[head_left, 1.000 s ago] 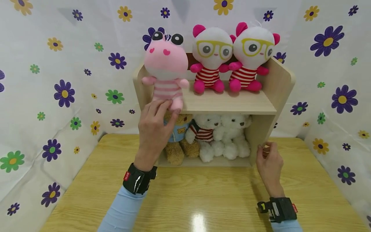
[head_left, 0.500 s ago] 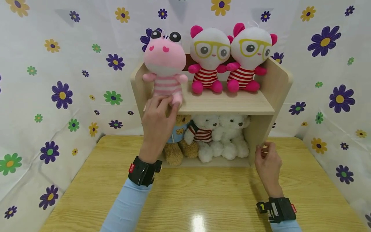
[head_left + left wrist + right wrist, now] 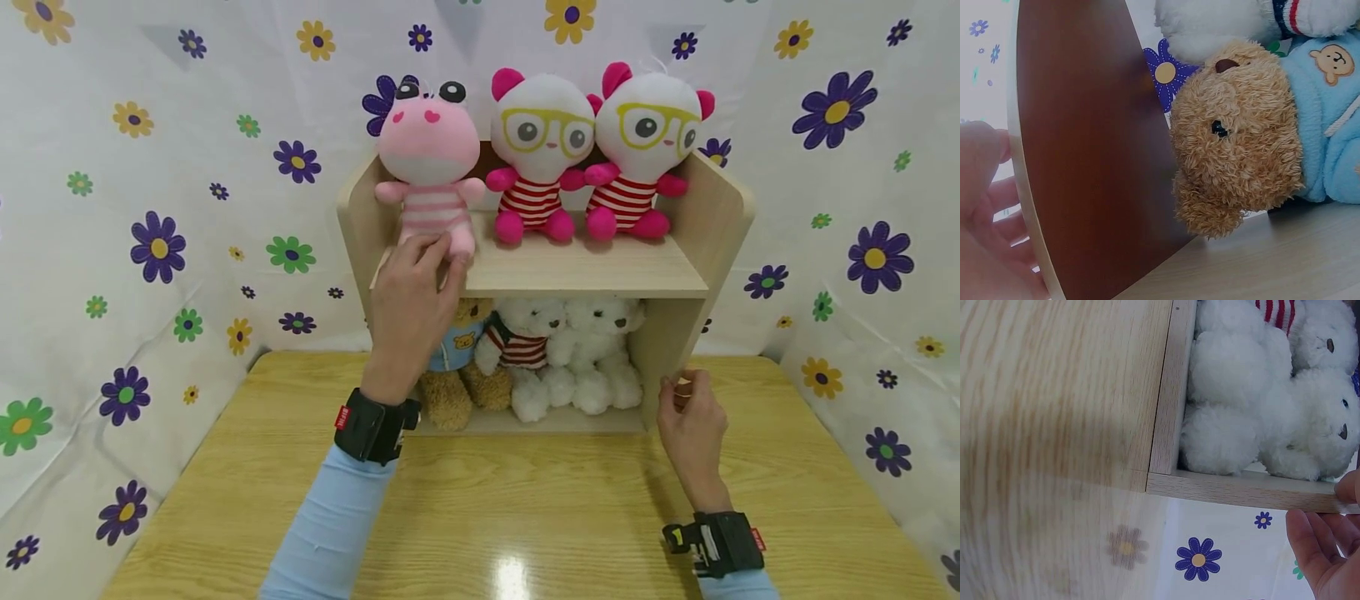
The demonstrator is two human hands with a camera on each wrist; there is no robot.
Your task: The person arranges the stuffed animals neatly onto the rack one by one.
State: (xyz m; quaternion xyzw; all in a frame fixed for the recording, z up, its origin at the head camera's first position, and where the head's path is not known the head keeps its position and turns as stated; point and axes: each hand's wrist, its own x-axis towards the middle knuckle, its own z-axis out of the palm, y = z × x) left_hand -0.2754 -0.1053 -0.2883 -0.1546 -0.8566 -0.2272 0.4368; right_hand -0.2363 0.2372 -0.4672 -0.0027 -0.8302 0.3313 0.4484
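On the left of the upper shelf sits a pink stuffed toy [image 3: 435,204] with a striped body and large eyes on top of its head. My left hand [image 3: 412,304] holds it low at the legs, the thumb beside one leg; in the left wrist view its fingers show beyond the shelf board's front edge. The small wooden shelf [image 3: 585,271] stands on the table. My right hand [image 3: 693,429] grips the front edge of its right side panel, thumb on the inner side and fingers outside, as the right wrist view shows.
Two panda plush toys [image 3: 542,158] with yellow glasses sit on the upper shelf's right half. Below are a brown teddy bear [image 3: 1235,131] in blue and two white bears [image 3: 1235,381]. Flower-printed cloth [image 3: 225,125] hangs behind the wooden table [image 3: 465,517].
My left hand has moved the pink stuffed toy back and slightly right onto the upper shelf. The right hand stays at the side panel.
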